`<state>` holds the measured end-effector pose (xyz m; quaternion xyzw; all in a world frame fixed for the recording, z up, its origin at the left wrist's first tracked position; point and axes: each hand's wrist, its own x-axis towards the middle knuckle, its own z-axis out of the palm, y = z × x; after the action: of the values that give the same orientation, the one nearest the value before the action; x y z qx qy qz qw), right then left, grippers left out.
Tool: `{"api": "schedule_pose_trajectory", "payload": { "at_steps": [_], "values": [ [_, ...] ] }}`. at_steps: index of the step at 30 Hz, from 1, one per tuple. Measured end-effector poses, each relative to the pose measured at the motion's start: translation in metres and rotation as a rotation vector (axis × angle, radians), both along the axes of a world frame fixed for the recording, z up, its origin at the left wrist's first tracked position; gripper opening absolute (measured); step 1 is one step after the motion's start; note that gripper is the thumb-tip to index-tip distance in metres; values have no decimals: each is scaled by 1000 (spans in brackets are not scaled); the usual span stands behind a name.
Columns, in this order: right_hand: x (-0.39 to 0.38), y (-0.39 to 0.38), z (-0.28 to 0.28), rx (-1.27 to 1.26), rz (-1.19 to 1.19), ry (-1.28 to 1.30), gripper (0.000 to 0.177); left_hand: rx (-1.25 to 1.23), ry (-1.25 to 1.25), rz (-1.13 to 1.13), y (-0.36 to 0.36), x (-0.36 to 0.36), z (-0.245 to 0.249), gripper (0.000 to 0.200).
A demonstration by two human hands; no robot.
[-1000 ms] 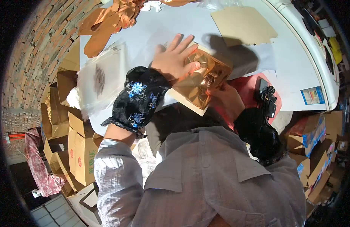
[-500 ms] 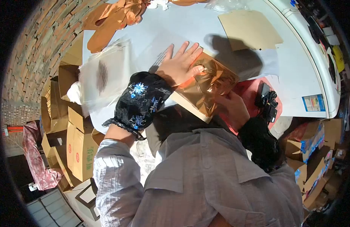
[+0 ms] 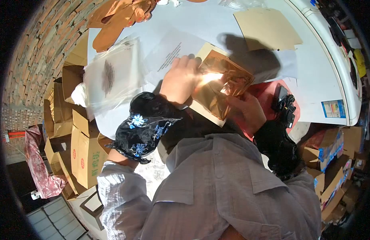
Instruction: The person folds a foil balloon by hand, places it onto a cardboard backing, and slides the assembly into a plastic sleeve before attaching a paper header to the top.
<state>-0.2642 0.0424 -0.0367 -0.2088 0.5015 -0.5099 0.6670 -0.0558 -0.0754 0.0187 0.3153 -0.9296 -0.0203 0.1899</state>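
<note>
A folded sheet of shiny copper-coloured foil [image 3: 223, 82] lies over a cream card [image 3: 211, 117], in front of my body. At the left edge of the card and foil is my left hand [image 3: 180, 80], its fingers curled in; how the thumb sits is hard to see. My right hand [image 3: 249, 110] pinches the lower right edge of the foil between thumb and fingers. Beside my left hand lies a clear plastic bag [image 3: 169, 54] with printed lines. Further left is a stack of clear bags [image 3: 115, 76] with dark print.
Larger copper foil shapes [image 3: 117, 24] lie at the table's far left. A cream card stack [image 3: 267, 30] sits at the far right. A black cable with adapter [image 3: 285, 106] rests on red plastic [image 3: 265, 94]. Cardboard boxes [image 3: 85, 152] stand left of the white table [image 3: 313, 68].
My left hand has gone from lying flat with fingers spread across the foil to curled at its left edge. My right hand stays at the lower right, its thumb now on the foil.
</note>
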Motion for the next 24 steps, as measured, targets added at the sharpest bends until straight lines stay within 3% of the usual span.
{"api": "schedule_pose_trajectory", "payload": {
  "at_steps": [4,10,12,16,19,24],
  "values": [
    [-1,0,-3,-25,5,95,31,93,4,225,2,-13,-16,36],
    [-2,0,-14,-7,-14,103,34,255,168,257,2,-11,-18,29],
    [-2,-1,-5,13,13,12,38,213,177,240,0,-7,-20,27],
    [-5,-2,-7,42,53,106,40,174,154,284,-7,-4,-34,30],
    [-3,-2,-1,49,55,120,41,-9,81,263,-6,-7,-39,27],
    [0,0,3,12,10,114,32,77,-46,283,-9,-12,-34,33]
  ]
}}
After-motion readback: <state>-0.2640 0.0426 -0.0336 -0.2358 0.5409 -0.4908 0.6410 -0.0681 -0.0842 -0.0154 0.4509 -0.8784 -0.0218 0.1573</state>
